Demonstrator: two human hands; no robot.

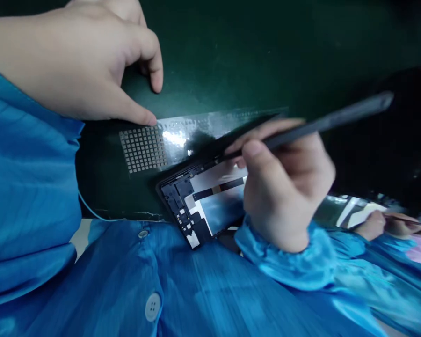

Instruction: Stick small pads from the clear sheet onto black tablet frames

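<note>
My right hand grips a dark pair of tweezers, whose tip points down-left over an opened tablet. The tablet's inner side faces up, showing black parts, a silver plate and a dark ribbon cable; my hand covers its right part. Behind the tablet lies a clear plastic sheet with a grid of small light squares at its left end. My left hand has its thumb tip at the sheet's upper edge by the grid. Its fingers are apart and hold nothing.
A dark green table surface runs under everything. The tablet's lower corner reaches over the table's front edge, close to my blue smock. At the far right, a co-worker's hands are near a light-coloured item. A thin blue cord hangs at left.
</note>
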